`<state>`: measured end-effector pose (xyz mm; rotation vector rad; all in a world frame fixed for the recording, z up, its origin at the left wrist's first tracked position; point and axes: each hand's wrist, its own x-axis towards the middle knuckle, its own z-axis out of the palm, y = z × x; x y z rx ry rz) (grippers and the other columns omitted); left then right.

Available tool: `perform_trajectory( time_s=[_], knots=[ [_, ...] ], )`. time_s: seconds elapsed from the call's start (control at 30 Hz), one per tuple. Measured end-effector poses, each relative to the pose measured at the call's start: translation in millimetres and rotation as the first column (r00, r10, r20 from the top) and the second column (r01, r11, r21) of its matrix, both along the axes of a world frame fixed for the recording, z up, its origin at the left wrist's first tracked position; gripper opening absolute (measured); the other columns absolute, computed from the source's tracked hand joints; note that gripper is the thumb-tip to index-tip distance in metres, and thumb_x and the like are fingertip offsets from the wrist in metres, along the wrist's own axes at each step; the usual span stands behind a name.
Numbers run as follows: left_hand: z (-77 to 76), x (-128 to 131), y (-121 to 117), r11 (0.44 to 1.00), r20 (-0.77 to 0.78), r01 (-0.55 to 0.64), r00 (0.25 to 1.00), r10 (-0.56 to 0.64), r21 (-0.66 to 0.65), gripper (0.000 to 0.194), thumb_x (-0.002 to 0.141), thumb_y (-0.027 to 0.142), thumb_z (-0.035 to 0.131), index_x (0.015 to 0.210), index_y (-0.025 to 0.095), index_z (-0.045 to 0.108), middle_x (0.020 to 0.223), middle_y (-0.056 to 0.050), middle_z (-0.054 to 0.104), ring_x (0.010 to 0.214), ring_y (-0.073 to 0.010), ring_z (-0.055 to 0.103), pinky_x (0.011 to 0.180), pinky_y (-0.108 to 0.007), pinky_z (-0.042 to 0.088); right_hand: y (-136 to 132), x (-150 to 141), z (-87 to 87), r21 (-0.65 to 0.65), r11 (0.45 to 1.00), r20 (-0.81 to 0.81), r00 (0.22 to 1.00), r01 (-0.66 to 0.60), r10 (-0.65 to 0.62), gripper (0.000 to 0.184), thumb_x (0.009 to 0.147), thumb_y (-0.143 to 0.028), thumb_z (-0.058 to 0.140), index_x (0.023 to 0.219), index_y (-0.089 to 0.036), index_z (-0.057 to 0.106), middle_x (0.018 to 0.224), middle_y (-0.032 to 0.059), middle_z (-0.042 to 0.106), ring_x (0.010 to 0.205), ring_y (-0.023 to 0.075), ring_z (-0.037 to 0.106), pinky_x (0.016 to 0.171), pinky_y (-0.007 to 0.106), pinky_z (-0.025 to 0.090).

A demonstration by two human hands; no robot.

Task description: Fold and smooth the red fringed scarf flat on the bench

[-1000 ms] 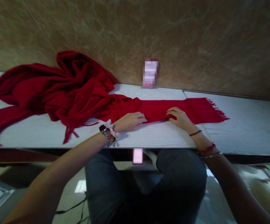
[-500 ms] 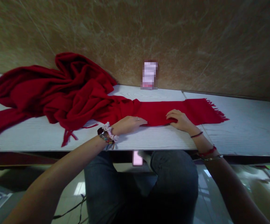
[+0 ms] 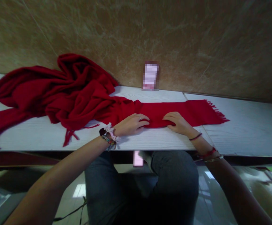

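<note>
A long red scarf (image 3: pixel 192 111) lies on a white table (image 3: pixel 150 140). Its right part is laid out flat and ends in a fringe at the right. Its left part is bunched in a heap (image 3: pixel 63 90). My left hand (image 3: pixel 132 123) rests palm down on the near edge of the flat strip, fingers stretched and close together, a ring on one finger. My right hand (image 3: pixel 177 122) lies beside it on the same edge with its fingers curled onto the cloth. The two hands are a short gap apart.
A brown marbled wall rises behind the table. A small blurred upright object (image 3: pixel 150 76) stands against it at the back edge. A seam (image 3: pixel 201 125) divides the table surface right of my right hand. My legs in dark jeans are under the table.
My right hand has slid a little to the left along the scarf's near edge, closer to my left hand. The left hand has hardly moved.
</note>
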<state>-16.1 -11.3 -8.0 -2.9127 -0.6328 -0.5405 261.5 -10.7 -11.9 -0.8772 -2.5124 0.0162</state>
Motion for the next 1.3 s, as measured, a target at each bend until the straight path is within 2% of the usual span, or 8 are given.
perform_trajectory(
  time_s=[0.1,0.23,0.5,1.03,1.17,1.3],
  knots=[
    [-0.7,-0.1,0.1,1.0,0.01,-0.007,1.0,0.007,-0.015,0.025,0.086,0.018,0.043,0.106,0.017,0.058,0.104,-0.006,0.061,0.095,-0.015,0.055,0.082,-0.029,0.044,-1.1,0.3,1.2,0.005,1.0,0.004,1.0,0.027,-0.027,0.031,0.075,-0.016,0.054,0.105,-0.021,0.06,0.104,0.0083,0.062,0.101,0.0241,0.053,0.089,0.044,0.039],
    [-1.7,-0.6,1.4,1.0,0.046,-0.006,0.999,0.006,0.012,0.024,0.086,0.019,0.044,0.104,0.018,0.059,0.111,-0.007,0.058,0.101,-0.0165,0.053,0.085,-0.031,0.043,-0.5,1.9,0.7,-0.002,0.999,0.039,0.999,0.039,-0.039,0.03,0.074,-0.016,0.053,0.103,-0.02,0.06,0.104,0.0092,0.061,0.101,0.0243,0.053,0.089,0.044,0.039],
    [-3.7,0.2,3.3,0.999,0.004,0.016,1.0,-0.016,0.028,0.024,0.086,0.017,0.042,0.103,0.017,0.059,0.109,-0.007,0.059,0.097,-0.0154,0.054,0.083,-0.03,0.044,1.4,3.6,-1.6,0.002,0.999,0.075,0.996,0.044,-0.044,0.031,0.073,-0.013,0.053,0.102,-0.019,0.061,0.107,0.0095,0.06,0.103,0.025,0.052,0.09,0.045,0.04],
    [-3.6,1.4,3.8,0.999,-0.034,0.04,0.999,-0.04,0.017,0.024,0.087,0.018,0.041,0.104,0.016,0.059,0.109,-0.008,0.059,0.098,-0.0161,0.055,0.084,-0.03,0.046,4.7,6.0,-4.3,-0.042,0.999,0.018,1.0,0.019,-0.018,0.032,0.07,-0.01,0.052,0.099,-0.018,0.063,0.107,0.0101,0.058,0.102,0.0244,0.052,0.089,0.044,0.043],
    [-3.5,1.4,3.1,0.999,-0.025,0.04,0.999,-0.041,-0.026,0.028,0.088,0.02,0.041,0.111,0.017,0.055,0.117,-0.008,0.056,0.107,-0.0167,0.051,0.09,-0.032,0.042,4.6,5.7,-3.5,-0.045,0.999,0.041,0.999,0.028,-0.026,0.031,0.071,-0.011,0.052,0.098,-0.02,0.064,0.108,0.0094,0.058,0.103,0.0246,0.052,0.09,0.045,0.042],
    [-2.9,1.8,1.9,0.994,-0.058,0.007,0.998,-0.014,-0.106,0.036,0.089,0.027,0.04,0.124,0.017,0.045,0.133,-0.009,0.044,0.123,-0.0172,0.039,0.1,-0.033,0.032,4.8,5.9,-3.8,-0.026,0.999,0.061,0.998,0.033,-0.032,0.028,0.073,-0.01,0.051,0.094,-0.019,0.067,0.109,0.0101,0.057,0.104,0.0248,0.051,0.091,0.045,0.042]
  ],
)
